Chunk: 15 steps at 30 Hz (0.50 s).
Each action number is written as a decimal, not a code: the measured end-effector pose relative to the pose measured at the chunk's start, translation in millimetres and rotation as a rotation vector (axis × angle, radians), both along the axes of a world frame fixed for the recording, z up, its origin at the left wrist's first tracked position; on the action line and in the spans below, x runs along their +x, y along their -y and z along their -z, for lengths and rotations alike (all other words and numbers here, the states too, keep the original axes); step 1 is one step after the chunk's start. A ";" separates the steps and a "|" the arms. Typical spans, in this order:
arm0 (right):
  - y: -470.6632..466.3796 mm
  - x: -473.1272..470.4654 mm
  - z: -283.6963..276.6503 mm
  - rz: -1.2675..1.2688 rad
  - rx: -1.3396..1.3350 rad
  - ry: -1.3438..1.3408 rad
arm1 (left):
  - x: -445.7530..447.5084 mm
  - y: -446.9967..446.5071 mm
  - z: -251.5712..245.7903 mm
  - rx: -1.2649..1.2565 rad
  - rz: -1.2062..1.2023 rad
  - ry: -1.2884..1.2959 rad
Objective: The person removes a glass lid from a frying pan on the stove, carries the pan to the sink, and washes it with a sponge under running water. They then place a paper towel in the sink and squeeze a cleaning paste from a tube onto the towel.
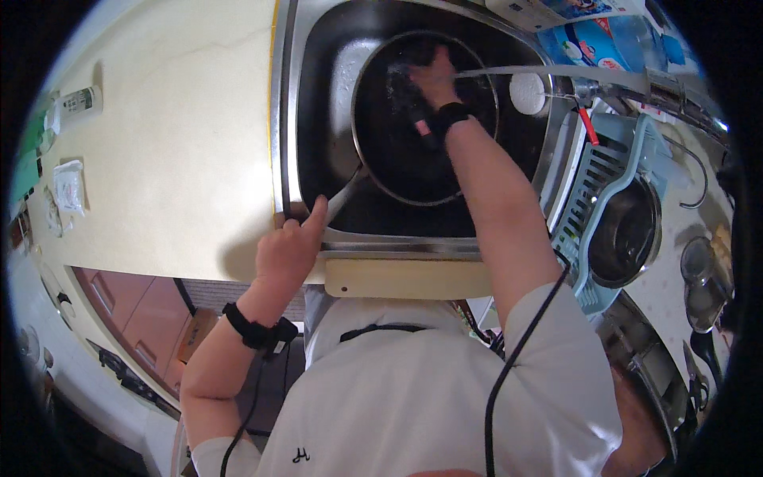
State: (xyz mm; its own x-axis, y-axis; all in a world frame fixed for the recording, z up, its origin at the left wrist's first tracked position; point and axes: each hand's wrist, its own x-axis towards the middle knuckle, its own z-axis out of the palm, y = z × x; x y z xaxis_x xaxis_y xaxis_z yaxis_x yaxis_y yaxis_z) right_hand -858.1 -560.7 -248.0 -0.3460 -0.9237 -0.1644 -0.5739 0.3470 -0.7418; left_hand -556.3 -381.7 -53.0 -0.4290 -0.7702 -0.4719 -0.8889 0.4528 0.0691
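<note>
A round dark frying pan (pixel 405 161) with a thin bright rim sits tilted in the stainless steel sink (pixel 340 137). Its handle (pixel 344 195) points toward the sink's front left corner, and my left hand (pixel 290 244) grips the end of it, thumb laid along the top. Inside the pan, my right hand (pixel 435 80) is low over the cooking surface, its fingers blurred. Whether it holds something there cannot be made out. A stream of water (pixel 506 71) runs from the metal faucet (pixel 667 89) at the right toward this hand.
A light blue dish rack (pixel 611 161) right of the sink holds a metal pot (pixel 626 232). A round white pad (pixel 527 93) and a red-handled tool (pixel 587 125) are near the faucet. On the left counter (pixel 191 131) lie a white bottle (pixel 77 104) and a white packet (pixel 70 186).
</note>
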 end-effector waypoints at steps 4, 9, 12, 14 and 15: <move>-67.7 49.6 -29.0 -0.650 -0.089 0.182 | 0.3 -0.4 -1.7 -0.022 0.016 -0.008; -139.3 -49.3 -54.9 -0.993 0.509 -0.369 | -0.4 2.7 -4.6 0.009 0.021 0.002; -79.5 -79.9 -34.9 -0.611 0.470 -0.488 | -0.8 2.9 -5.0 0.043 0.008 0.027; -38.5 -47.4 -14.6 -0.463 0.361 -0.454 | -0.5 2.3 -5.1 0.118 -0.020 0.058; -33.7 -28.4 -10.9 -0.483 0.305 -0.386 | -0.8 2.2 -4.8 0.121 -0.030 0.049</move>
